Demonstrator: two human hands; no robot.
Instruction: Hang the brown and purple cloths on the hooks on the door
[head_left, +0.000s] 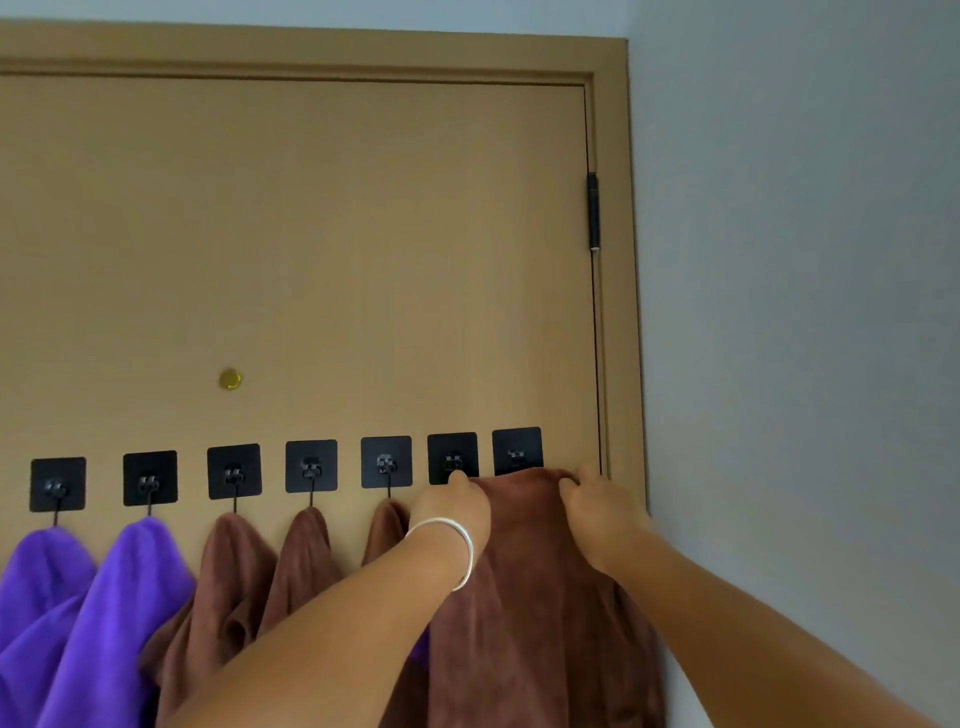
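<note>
Forearms come up from the bottom edge, nearest of all. The left hand (457, 506), with a silver bangle (451, 545) on its wrist, grips the upper left part of a brown cloth (524, 571), its fingers curled into the fabric and one fingertip up against the sixth hook (452, 458) from the left. The right hand (597, 501) pinches the cloth's upper right corner, fingers bunched on the fold close to the door's (311, 234) right edge. Between the two hands the top of the cloth is stretched flat just under the seventh hook (517, 451), covering that plate's lower edge; whether it is caught on the hook cannot be told. The rest of the cloth hangs down behind the arms. A scrap of purple (422, 644) shows beneath the left forearm. Farther left, three more brown cloths (234, 582) hang from the third, fourth and fifth hooks, the fifth partly hidden by the left wrist, and two purple cloths (104, 597) hang from the first and second. All seven hooks are black square plates in a row across the tan door. Above them sits a small brass peephole (229, 379). A black hinge (592, 210) is at the far right, then the door frame (621, 260) and a grey wall (805, 312).
</note>
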